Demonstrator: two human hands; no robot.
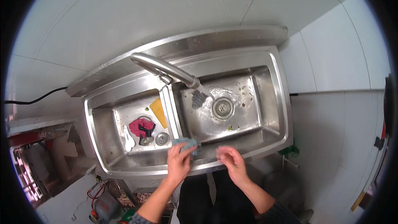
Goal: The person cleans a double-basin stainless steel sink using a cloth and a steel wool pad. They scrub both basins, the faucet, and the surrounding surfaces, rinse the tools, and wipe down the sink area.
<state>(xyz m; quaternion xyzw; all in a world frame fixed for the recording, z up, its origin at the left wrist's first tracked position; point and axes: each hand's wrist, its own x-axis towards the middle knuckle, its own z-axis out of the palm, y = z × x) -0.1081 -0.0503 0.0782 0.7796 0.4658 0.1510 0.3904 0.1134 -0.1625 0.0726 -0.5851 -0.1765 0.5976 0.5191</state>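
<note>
A blue-green cloth or scouring pad (187, 145) is held in my left hand (178, 163) at the front of the stainless steel double sink (192, 171), by the divider. My right hand (231, 161), slightly blurred, is over the front rim of the right basin with fingers apart and nothing visible in it. Water runs from the curved faucet (174, 70) into the right basin near the drain strainer (222, 108). A grey mesh-like scourer or patch (199, 99) sits left of the drain. Green and brown food scraps (230, 128) lie scattered on the basin floor.
The left basin holds a yellow cloth or sponge (158, 112), a crumpled red-and-black item (141, 126), white spoons (128, 140) and two ribbed glass or metal pieces (162, 138). A grey gas cylinder (106, 205) stands below left. White tiled walls surround the sink.
</note>
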